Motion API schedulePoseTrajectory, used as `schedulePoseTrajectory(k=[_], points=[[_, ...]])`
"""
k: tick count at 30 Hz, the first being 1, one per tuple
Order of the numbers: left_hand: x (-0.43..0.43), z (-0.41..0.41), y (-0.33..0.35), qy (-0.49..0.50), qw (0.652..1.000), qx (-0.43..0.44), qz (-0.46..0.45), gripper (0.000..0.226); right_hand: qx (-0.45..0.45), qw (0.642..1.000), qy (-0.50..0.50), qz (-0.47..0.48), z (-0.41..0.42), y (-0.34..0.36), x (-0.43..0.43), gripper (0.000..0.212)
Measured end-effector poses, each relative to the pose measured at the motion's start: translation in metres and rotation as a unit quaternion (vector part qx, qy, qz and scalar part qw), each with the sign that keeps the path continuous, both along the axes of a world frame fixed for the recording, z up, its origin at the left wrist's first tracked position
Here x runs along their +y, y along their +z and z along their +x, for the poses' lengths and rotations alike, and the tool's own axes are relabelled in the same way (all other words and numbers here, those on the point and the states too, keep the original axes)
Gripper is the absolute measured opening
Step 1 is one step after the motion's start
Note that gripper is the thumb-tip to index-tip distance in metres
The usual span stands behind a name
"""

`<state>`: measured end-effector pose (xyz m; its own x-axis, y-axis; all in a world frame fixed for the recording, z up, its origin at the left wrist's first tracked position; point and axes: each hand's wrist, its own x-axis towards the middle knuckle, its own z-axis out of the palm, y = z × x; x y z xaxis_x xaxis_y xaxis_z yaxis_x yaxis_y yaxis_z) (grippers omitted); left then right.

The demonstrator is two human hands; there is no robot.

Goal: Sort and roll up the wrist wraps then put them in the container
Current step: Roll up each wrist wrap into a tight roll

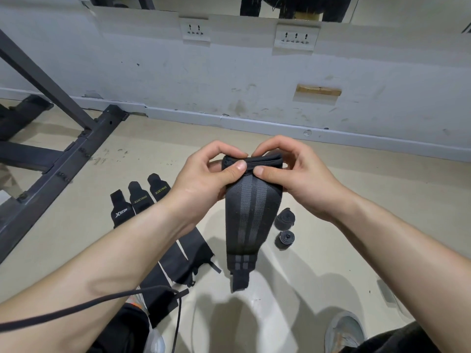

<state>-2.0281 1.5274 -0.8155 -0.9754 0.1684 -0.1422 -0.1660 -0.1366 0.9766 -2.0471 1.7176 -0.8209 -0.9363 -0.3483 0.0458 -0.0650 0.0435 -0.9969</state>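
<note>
- The left hand (211, 174) and right hand (295, 174) meet at the middle of the view, fingers curled. Each one pinches the rolled top end of the striped wrap (252, 220) between thumb in front and fingers behind, and the thumb tips are nearly touching.
- The striped wrap is held up in the air between both hands. It is dark grey to black knit fabric with lighter grey stripes running lengthwise.
- Its top is wound into a short thick roll. The rest hangs flat toward 6 o'clock, crossed by a grey band near the lower end and finishing in a narrower black tab.
- At 5 o'clock from the hands, two rolled wraps (285, 219) lie close together on the beige floor (369, 200), both dark and tightly coiled.
- At 8 o'clock, three flat wraps (139, 200) lie side by side on the floor. They are black, one with white lettering and two with yellow-green lettering, and the left forearm partly covers them.
- A thin black cord (102, 304) crosses over the left forearm at 7 o'clock.
- A dark metal frame (63, 161) stands at 9 o'clock.
- A scuffed white wall (254, 85) with sockets (195, 30) fills 12 o'clock.
- A grey shoe (344, 329) sits at 5 o'clock by the bottom edge.
</note>
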Motion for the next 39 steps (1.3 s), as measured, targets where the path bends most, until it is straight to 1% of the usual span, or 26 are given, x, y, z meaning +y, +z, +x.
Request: schedulePoseTrajectory(k=[2, 4, 6, 8, 9, 11, 12, 13, 14, 15, 17, 20, 22, 25, 30, 32, 34, 36, 37, 39], points=[[0.0, 0.0, 0.003, 0.001, 0.998, -0.045, 0.045, 0.012, 0.008, 1.0, -0.002, 0.004, -0.001, 0.0, 0.001, 0.025], [0.0, -0.001, 0.003, 0.004, 0.996, -0.058, 0.068, 0.015, 0.014, 1.0, -0.006, 0.007, -0.002, -0.001, 0.0, 0.029], [0.001, -0.001, 0.001, 0.009, 0.997, -0.05, 0.056, 0.022, 0.006, 1.0, -0.012, 0.011, -0.001, -0.003, -0.002, 0.03], [0.0, -0.001, -0.002, 0.019, 0.999, -0.046, 0.02, 0.015, -0.007, 1.0, -0.011, 0.02, 0.0, -0.005, -0.004, 0.029], [-0.001, -0.001, -0.004, 0.023, 0.999, -0.047, 0.008, 0.011, -0.02, 1.0, -0.005, 0.017, 0.0, -0.006, -0.004, 0.025], [-0.003, -0.002, -0.004, 0.025, 0.998, -0.049, 0.001, 0.014, -0.08, 0.997, 0.005, -0.022, 0.001, -0.006, -0.005, 0.015], [-0.004, -0.002, -0.003, 0.024, 0.999, -0.048, 0.001, 0.018, -0.114, 0.993, -0.002, -0.04, 0.0, -0.007, -0.006, 0.015], [-0.005, -0.003, -0.003, 0.024, 0.999, -0.045, 0.0, 0.023, -0.137, 0.99, -0.019, -0.038, -0.001, -0.008, -0.006, 0.021], [-0.005, -0.002, -0.002, 0.024, 0.999, -0.04, 0.0, 0.027, -0.142, 0.989, -0.036, -0.01, -0.002, -0.009, -0.006, 0.026], [-0.005, -0.002, -0.001, 0.027, 0.999, -0.035, 0.0, 0.029, -0.132, 0.99, -0.039, 0.023, -0.002, -0.01, -0.006, 0.026], [-0.005, -0.002, -0.002, 0.039, 0.999, -0.028, -0.004, 0.031, -0.099, 0.993, -0.02, 0.053, 0.0, -0.01, -0.007, 0.014], [-0.005, -0.002, -0.005, 0.057, 0.998, -0.031, -0.012, 0.033, -0.077, 0.996, -0.026, 0.032, 0.001, -0.01, -0.007, 0.005], [-0.005, -0.002, -0.008, 0.04, 0.998, -0.035, -0.031, 0.03, -0.066, 0.997, -0.042, 0.021, -0.001, -0.011, -0.007, 0.006], [-0.001, 0.002, -0.01, -0.019, 0.997, -0.018, -0.077, 0.023, -0.046, 0.997, -0.051, 0.023, -0.001, -0.014, -0.008, 0.012], [-0.002, -0.002, -0.015, 0.01, 0.997, -0.006, -0.072, 0.022, -0.002, 0.999, -0.047, 0.023, 0.0, -0.011, -0.008, 0.017], [-0.002, -0.003, -0.016, 0.02, 0.998, -0.005, -0.065, 0.021, -0.021, 0.999, -0.036, 0.014, 0.0, -0.008, -0.007, 0.017], [-0.001, -0.002, -0.017, 0.022, 0.998, -0.008, -0.05, 0.021, -0.075, 0.997, -0.023, 0.0, 0.0, -0.006, -0.008, 0.016], [0.0, -0.001, -0.019, 0.023, 0.999, -0.011, -0.043, 0.021, -0.124, 0.992, -0.015, 0.007, 0.001, -0.005, -0.009, 0.013], [0.0, -0.001, -0.02, 0.026, 0.999, -0.013, -0.042, 0.022, -0.131, 0.991, -0.015, 0.02, 0.001, -0.006, -0.009, 0.011], [0.001, 0.0, -0.021, 0.028, 0.999, -0.014, -0.038, 0.022, -0.104, 0.993, -0.02, 0.044, 0.002, -0.01, -0.011, 0.011]])
